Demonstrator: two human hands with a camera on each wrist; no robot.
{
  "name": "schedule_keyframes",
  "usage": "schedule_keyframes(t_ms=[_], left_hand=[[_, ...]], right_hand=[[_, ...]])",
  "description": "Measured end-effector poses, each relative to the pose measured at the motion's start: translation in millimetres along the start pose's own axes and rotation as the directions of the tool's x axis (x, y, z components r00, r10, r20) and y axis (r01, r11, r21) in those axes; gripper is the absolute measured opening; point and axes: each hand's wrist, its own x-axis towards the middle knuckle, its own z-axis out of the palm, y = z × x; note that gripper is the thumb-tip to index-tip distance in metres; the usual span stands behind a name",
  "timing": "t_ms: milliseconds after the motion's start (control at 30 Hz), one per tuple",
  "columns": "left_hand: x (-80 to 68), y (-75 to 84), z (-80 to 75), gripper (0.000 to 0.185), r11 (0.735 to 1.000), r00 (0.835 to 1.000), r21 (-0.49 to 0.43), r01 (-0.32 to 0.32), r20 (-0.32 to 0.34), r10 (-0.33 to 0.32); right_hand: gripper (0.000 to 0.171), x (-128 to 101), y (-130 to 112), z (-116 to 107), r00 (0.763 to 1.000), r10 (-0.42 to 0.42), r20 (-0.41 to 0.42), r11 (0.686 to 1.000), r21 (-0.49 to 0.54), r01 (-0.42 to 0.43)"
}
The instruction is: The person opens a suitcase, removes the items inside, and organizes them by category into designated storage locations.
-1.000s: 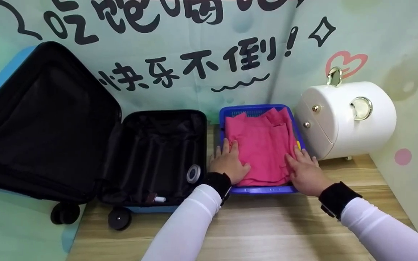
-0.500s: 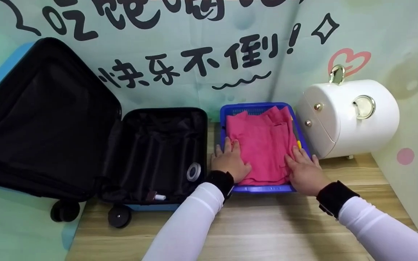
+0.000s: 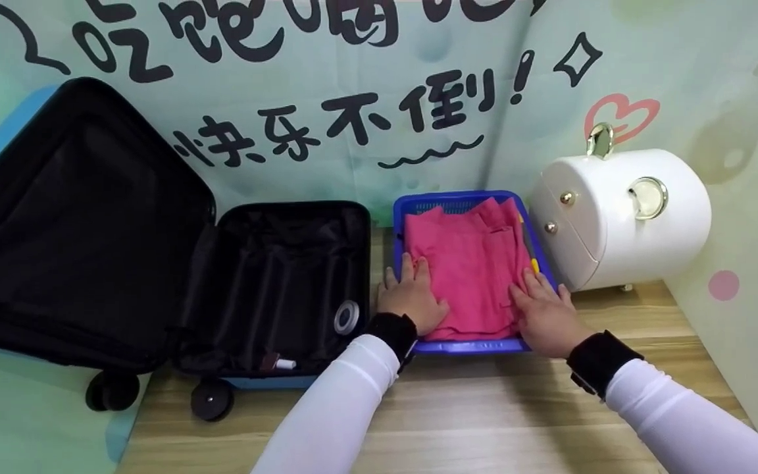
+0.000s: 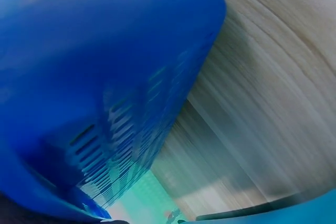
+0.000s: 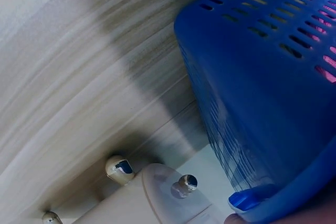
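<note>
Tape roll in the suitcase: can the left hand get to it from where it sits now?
Probably yes. The left hand rests on the pink cloth beside the open suitcase; the tape roll lies uncovered close to it, with only the suitcase's low wall between.

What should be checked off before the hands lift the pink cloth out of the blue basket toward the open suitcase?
1. Left hand rests flat on the pink cloth, fingers straight, no grip: not ok.
2. Right hand also lies flat on the cloth's right edge, no grip: not ok.
3. Cloth lies folded inside the blue basket: ok.
4. Suitcase is open beside the basket: ok.
5. Room in the suitcase: a tape roll and a small tube lie near its front, the rest looks free: ok.
6. Yellow item at the cloth's right edge, caught in it or not: cannot tell.
</note>
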Motion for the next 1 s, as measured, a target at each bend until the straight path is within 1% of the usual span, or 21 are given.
schedule_keyframes(t_ms=[100,233,367,467,533,633,733,800,900,933,1000], left_hand=[[-4.8,-1.0,-7.3,0.089,1.0,1.0,-0.009,-0.004,0.02,0.004],[-12.1,-4.0,-22.7,0.092,1.0,0.999,-0.019,-0.011,0.032,0.012],[-19.7,-14.8,-40.7,0.095,0.999,1.0,-0.051,-0.009,0.022,0.01],[-25.4,-29.9,-52.0,0.095,0.997,1.0,-0.078,0.008,0.008,-0.007],[-28.3,-42.7,-57.5,0.096,0.997,1.0,-0.08,0.023,-0.003,-0.024],[-32.9,-63.5,-63.7,0.097,0.995,0.999,-0.089,0.045,-0.022,-0.047],[-37.5,-83.5,-68.0,0.098,0.993,0.997,-0.095,0.066,-0.033,-0.069],[-40.5,-96.0,-69.4,0.098,0.992,0.996,-0.104,0.077,-0.039,-0.081],[-45.0,-111.7,-69.2,0.097,0.989,0.994,-0.113,0.097,-0.033,-0.102],[-46.5,-115.8,-68.5,0.097,0.988,0.994,-0.112,0.103,-0.032,-0.108],[-49.7,-122.3,-67.0,0.097,0.987,0.993,-0.113,0.111,-0.03,-0.115]], right_hand=[[0.058,-1,2,-2,1.0,0.003,-0.001,0.997,0.078,-0.003],[0.059,-3,4,-11,1.0,0.0,-0.01,0.987,0.158,0.002],[0.055,-6,3,-31,0.996,-0.005,-0.089,0.984,0.176,0.021],[0.051,-7,1,-52,0.987,0.009,-0.161,0.981,0.192,0.023],[0.048,-8,1,-67,0.975,0.023,-0.221,0.979,0.201,0.023],[0.043,-9,4,-89,0.95,0.035,-0.31,0.984,0.178,0.022],[0.042,-7,10,-108,0.92,0.034,-0.391,0.993,0.12,0.014],[0.043,-4,16,-119,0.903,0.025,-0.429,0.997,0.071,0.007],[0.047,2,25,-131,0.888,0.022,-0.46,1.0,0.018,-0.016],[0.049,4,27,-135,0.887,0.024,-0.462,1.0,0.008,-0.022],[0.052,9,33,-139,0.894,0.039,-0.447,0.999,0.0,-0.044]])
